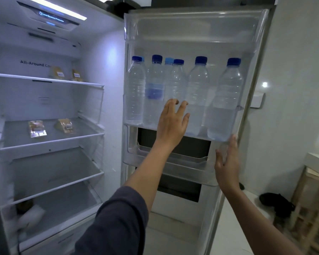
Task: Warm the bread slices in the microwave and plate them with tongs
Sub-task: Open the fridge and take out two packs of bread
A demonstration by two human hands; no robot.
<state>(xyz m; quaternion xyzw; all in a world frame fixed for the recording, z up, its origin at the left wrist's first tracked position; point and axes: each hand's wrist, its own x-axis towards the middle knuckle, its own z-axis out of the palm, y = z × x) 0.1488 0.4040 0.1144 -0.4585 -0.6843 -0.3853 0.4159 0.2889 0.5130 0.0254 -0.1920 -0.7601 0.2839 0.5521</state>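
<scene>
The fridge stands open in front of me. On its middle glass shelf (pixel 50 142) lie two clear-wrapped packs that look like bread, one at the left (pixel 36 129) and one to its right (pixel 65 125). Two more yellowish packs (pixel 66 74) sit at the back of the upper shelf. My left hand (pixel 173 124) is raised with fingers spread in front of the door bin of water bottles (pixel 182 92); whether it touches them I cannot tell. My right hand (pixel 226 162) lies flat against the inner edge of the open door (pixel 247 115), fingers straight. No microwave, plate or tongs are in view.
The door swings out to the right, with a transparent bin (pixel 191 24) above the bottles and more bins below. The lower fridge shelves hold only a dark and white item (pixel 29 212) near the bottom left. A wooden rack (pixel 313 208) and a black object (pixel 276 201) stand at the right.
</scene>
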